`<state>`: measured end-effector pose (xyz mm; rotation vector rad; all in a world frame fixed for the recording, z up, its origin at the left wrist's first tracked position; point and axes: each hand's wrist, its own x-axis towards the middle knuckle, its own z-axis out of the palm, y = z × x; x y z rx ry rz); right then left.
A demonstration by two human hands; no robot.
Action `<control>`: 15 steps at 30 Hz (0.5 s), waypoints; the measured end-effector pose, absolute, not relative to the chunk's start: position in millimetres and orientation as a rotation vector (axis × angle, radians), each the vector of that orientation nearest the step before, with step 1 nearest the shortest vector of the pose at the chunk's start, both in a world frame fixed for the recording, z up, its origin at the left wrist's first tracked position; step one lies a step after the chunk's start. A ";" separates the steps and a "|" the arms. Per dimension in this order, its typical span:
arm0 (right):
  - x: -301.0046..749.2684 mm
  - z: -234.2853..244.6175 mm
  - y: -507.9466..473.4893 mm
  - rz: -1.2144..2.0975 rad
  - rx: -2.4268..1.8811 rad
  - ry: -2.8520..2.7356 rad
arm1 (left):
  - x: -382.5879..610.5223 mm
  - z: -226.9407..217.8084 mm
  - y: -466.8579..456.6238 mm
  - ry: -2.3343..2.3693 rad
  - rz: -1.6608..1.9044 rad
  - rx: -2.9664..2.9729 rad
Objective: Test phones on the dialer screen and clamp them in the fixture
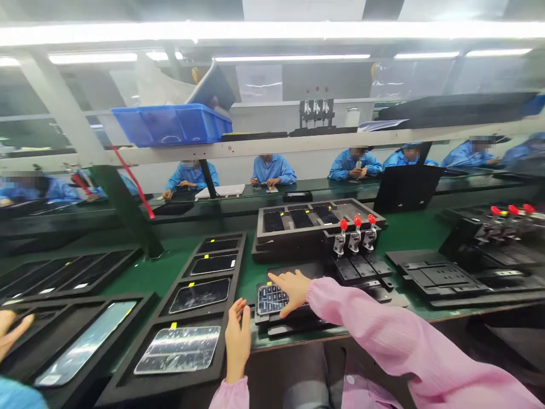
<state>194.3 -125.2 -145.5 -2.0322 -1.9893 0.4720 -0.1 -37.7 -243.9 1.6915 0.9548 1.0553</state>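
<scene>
My right hand (293,289), fingers spread, reaches over a glossy phone screen (267,300) with a yellow tab. The screen lies at the left end of a black clamp fixture (361,270) with red-tipped toggle clamps. My thumb and fingertips are at the screen, partly covering it; whether they press on it I cannot tell. My left hand (237,338) is raised beside the right edge of a black foam tray (233,301), fingers pointing up and holding nothing. In that tray lie several phone screens with yellow tabs, the nearest screen (179,349) under a wrinkled clear film.
Another black tray (321,224) with screens stands behind the fixture. At right is a second clamp fixture (451,278). A co-worker's hand (12,332) is over a tray at far left. A shelf (272,146) with a blue bin (172,125) crosses above; people in blue sit beyond.
</scene>
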 end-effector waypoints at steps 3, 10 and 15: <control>192.9 -142.4 -110.7 0.461 -2.036 -2.142 | -0.9 -244.1 -35.2 0.962 1.039 1.692; 203.9 -122.5 -107.6 0.295 -1.982 -2.249 | -4.8 -242.9 -34.7 1.017 0.968 1.706; 220.3 -44.8 -134.2 -0.050 -1.845 -2.096 | -4.6 -238.4 -23.3 1.064 0.911 1.591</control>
